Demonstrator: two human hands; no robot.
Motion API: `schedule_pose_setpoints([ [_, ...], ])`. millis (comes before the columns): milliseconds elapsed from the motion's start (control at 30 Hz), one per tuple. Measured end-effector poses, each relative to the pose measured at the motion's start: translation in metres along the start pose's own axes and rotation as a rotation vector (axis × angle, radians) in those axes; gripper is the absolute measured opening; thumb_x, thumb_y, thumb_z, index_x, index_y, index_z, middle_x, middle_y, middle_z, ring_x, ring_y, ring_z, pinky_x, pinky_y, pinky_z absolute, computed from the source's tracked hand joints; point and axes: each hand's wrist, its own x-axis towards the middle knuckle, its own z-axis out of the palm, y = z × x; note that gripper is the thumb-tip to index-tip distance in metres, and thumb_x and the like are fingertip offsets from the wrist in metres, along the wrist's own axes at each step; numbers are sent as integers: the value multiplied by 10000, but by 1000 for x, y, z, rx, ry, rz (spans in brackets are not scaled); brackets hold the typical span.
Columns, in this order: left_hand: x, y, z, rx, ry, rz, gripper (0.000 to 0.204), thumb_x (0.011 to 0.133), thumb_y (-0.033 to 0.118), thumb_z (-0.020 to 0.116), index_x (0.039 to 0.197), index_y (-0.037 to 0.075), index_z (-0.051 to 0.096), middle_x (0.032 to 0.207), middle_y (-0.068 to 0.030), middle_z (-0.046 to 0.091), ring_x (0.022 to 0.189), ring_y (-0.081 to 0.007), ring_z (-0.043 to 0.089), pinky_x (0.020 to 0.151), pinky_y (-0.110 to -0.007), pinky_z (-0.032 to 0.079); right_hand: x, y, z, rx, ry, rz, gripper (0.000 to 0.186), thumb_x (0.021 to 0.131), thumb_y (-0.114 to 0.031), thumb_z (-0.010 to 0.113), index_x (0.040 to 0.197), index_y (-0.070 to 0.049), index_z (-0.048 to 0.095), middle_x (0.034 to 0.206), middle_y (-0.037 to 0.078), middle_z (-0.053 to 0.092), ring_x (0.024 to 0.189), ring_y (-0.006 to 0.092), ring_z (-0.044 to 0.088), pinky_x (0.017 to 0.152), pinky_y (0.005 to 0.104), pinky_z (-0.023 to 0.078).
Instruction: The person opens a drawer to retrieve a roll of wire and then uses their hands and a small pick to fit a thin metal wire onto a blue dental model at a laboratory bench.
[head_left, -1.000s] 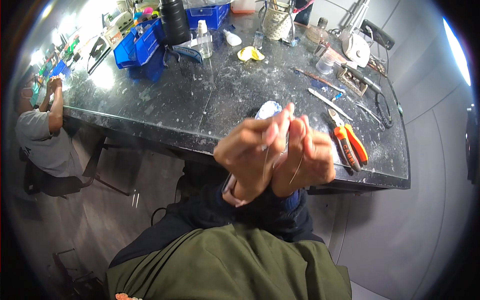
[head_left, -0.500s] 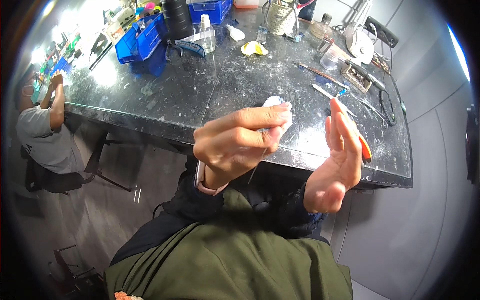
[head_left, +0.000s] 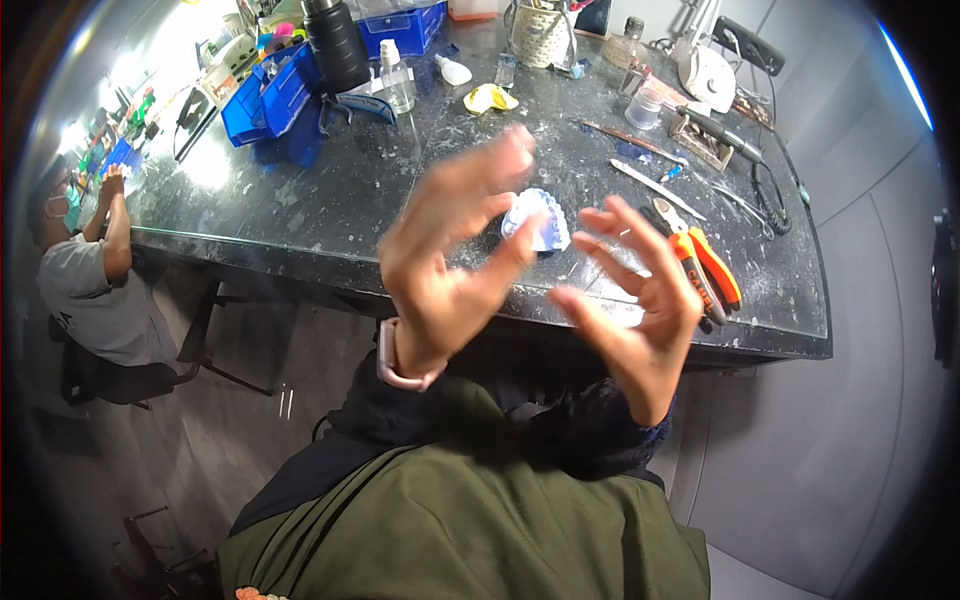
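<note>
My left hand (head_left: 445, 255) is raised over the table's front edge, its fingers apart and smeared by motion, with nothing visible in them. Facing it, my right hand (head_left: 640, 300) is open too, thumb and fingers spread and curved. Between and beyond the two hands, a pale bluish-white dental model (head_left: 545, 222) with a row of teeth lies on the dark tabletop; my left fingers cover part of its edge. Just right of my right hand lie pliers (head_left: 714, 272) with orange and black handles, nose pointing away.
Farther right lie a white pointed tool (head_left: 655, 188), a thin brown tool (head_left: 632, 138) and a corded handpiece (head_left: 722, 133). A yellow-lined cup (head_left: 490, 98), spray bottle (head_left: 397, 82), black bottle (head_left: 335, 48) and blue bin (head_left: 272, 98) stand farther back. At left sits another person (head_left: 110, 290).
My left fingers have gone from a pinch on a thin wire to spread apart; the wire is no longer visible. My right hand has turned, its fingers spreading toward the left. The model and pliers show more.
</note>
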Motion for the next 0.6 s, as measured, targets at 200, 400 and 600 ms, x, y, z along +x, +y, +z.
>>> schedule_pose_setpoints([
  [200, 4, -39, -11, 425, -614, -430, 340, 790, 109, 607, 1108, 5, 549, 1057, -146, 567, 786, -184, 581, 659, -287, 495, 0, 7, -35, -112, 258, -27, 483, 674, 109, 669, 1116, 67, 480, 1122, 203, 534, 1000, 301, 570, 780, 364, 550],
  [400, -11, -41, 4, 480, -722, -403, 541, 698, 151, 678, 1182, 12, 482, 935, -158, 566, 875, -281, 557, 815, -328, 419, -8, 9, -45, -46, 310, 47, 469, 701, 126, 636, 1134, 79, 460, 1126, 207, 526, 997, 303, 567, 743, 365, 568],
  [600, -15, -32, 13, 413, -623, -408, 457, 729, 86, 651, 1151, 6, 493, 880, -115, 574, 802, -182, 573, 674, -279, 466, -13, 5, -43, 117, 203, 174, 509, 674, 142, 642, 1146, 92, 457, 1033, 242, 554, 909, 309, 606, 733, 357, 565],
])
